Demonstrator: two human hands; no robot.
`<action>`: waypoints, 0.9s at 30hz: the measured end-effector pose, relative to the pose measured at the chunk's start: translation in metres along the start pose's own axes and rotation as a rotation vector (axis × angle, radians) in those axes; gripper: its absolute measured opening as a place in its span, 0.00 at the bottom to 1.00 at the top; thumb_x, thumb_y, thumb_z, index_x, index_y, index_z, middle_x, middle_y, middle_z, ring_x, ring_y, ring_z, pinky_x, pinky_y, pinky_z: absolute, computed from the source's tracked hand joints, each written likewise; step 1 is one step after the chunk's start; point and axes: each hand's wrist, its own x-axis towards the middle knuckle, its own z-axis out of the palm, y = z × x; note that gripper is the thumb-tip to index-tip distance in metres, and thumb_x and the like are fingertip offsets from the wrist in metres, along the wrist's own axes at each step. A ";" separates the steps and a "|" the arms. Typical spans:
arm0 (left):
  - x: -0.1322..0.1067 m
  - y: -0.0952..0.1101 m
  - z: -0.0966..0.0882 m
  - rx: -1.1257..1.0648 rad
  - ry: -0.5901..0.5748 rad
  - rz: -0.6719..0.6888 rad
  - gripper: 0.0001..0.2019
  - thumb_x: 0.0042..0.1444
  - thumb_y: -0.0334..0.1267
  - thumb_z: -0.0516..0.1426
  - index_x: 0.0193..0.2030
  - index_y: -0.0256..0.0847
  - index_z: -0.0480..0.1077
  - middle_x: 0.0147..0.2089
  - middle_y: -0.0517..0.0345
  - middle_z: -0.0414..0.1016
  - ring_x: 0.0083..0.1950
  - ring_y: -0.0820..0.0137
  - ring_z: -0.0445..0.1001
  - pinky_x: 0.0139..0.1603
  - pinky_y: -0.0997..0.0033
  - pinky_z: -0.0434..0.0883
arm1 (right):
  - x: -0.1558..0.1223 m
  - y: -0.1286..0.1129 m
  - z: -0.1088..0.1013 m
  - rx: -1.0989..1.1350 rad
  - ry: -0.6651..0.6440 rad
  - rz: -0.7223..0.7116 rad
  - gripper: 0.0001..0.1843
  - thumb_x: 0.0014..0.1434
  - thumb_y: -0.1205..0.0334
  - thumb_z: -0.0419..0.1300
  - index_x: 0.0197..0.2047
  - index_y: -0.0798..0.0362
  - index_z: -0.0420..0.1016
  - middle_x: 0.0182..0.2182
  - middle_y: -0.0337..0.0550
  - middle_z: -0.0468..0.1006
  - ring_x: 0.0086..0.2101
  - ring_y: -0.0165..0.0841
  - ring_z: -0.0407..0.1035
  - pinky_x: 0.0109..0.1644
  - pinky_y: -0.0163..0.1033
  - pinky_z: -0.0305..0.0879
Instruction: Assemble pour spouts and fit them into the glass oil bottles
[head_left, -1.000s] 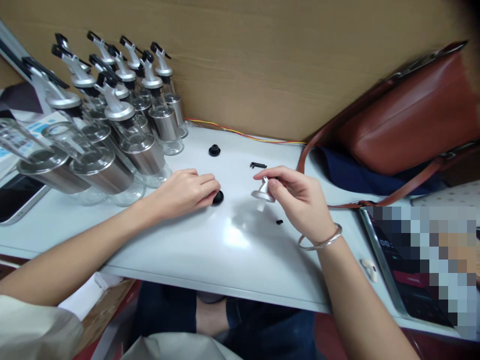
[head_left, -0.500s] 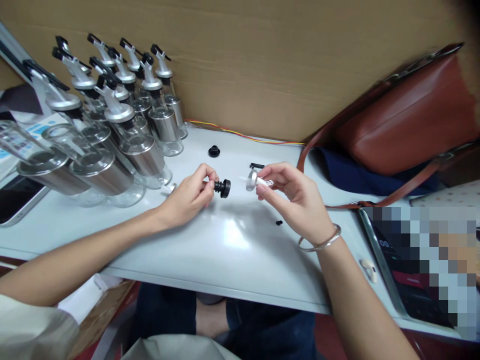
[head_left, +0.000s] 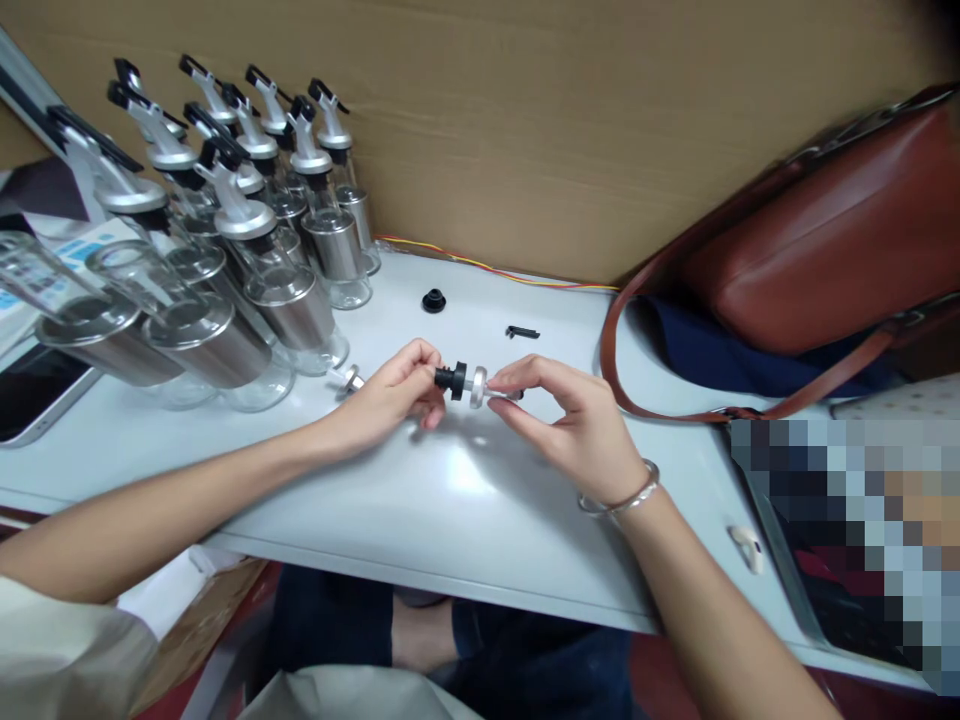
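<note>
Between the fingers of my left hand (head_left: pixel 401 392) is a black ribbed bottle stopper (head_left: pixel 454 381), its wide end facing right. My right hand (head_left: pixel 566 420) pinches a silver and white pourer spout (head_left: pixel 478 387) by its narrow part. The spout's thin tube reaches into the wide end of the stopper, with a small gap left between the silver disc and the stopper. Behind the hands lie another black stopper (head_left: pixel 433 300) and a small black lever (head_left: pixel 523 332). A second silver pourer piece (head_left: pixel 350 379) rests beside my left wrist, partly hidden.
Several glass oil bottles (head_left: pixel 292 300) with steel sleeves crowd the left, most topped with pourers. A brown leather bag (head_left: pixel 847 220) and its strap lie at the right. A white earbud (head_left: pixel 746 548) sits near a dark-screened device (head_left: pixel 795 560). Cardboard (head_left: pixel 510 130) stands behind.
My right hand has moved left with the spout, bringing its tube into the stopper. The black lever behind it now shows whole, and the tiny black piece on the table is no longer visible.
</note>
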 end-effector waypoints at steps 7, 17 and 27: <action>0.001 0.003 0.000 -0.344 -0.118 -0.151 0.08 0.59 0.40 0.55 0.34 0.38 0.61 0.29 0.58 0.72 0.26 0.74 0.72 0.28 0.76 0.68 | -0.001 0.002 0.003 -0.185 0.079 -0.225 0.10 0.59 0.77 0.55 0.32 0.52 0.69 0.34 0.46 0.76 0.35 0.32 0.72 0.39 0.38 0.70; 0.002 0.002 -0.003 -0.541 -0.073 -0.279 0.06 0.59 0.31 0.56 0.32 0.33 0.70 0.28 0.56 0.74 0.25 0.79 0.71 0.27 0.82 0.70 | -0.003 0.003 0.004 -0.389 0.038 -0.365 0.11 0.60 0.77 0.54 0.41 0.53 0.71 0.36 0.47 0.79 0.35 0.35 0.71 0.37 0.40 0.68; 0.000 0.001 -0.002 -0.087 0.060 0.082 0.13 0.43 0.31 0.68 0.37 0.37 0.73 0.35 0.60 0.77 0.36 0.74 0.76 0.42 0.73 0.73 | -0.003 -0.002 0.001 -0.289 0.061 -0.105 0.05 0.64 0.65 0.54 0.39 0.54 0.70 0.31 0.43 0.77 0.30 0.33 0.68 0.38 0.39 0.62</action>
